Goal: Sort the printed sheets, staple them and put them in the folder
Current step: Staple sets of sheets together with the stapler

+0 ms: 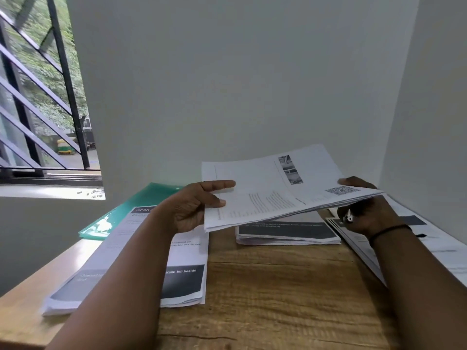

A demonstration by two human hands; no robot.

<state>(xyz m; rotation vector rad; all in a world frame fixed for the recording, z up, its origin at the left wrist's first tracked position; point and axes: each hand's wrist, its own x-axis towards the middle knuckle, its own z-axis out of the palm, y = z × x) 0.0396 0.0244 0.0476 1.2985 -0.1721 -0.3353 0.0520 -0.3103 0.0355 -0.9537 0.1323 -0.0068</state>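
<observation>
Head view: green folder [131,205] under sheet pile [182,251].

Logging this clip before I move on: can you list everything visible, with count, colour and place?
held sheets: one bundle, white with print, held up over the desk middle
left stack: one, white with dark bands, desk left
middle stack: one, white with dark band, under the held sheets
right stack: one, white, fanned along the right wall
folder: one, green, back left, partly under the left stack
desk: one, brown wood
window: one, black grille, upper left
wristband: one, black, right wrist
left hand: grips the held sheets' left edge
right hand: holds their right edge
</observation>
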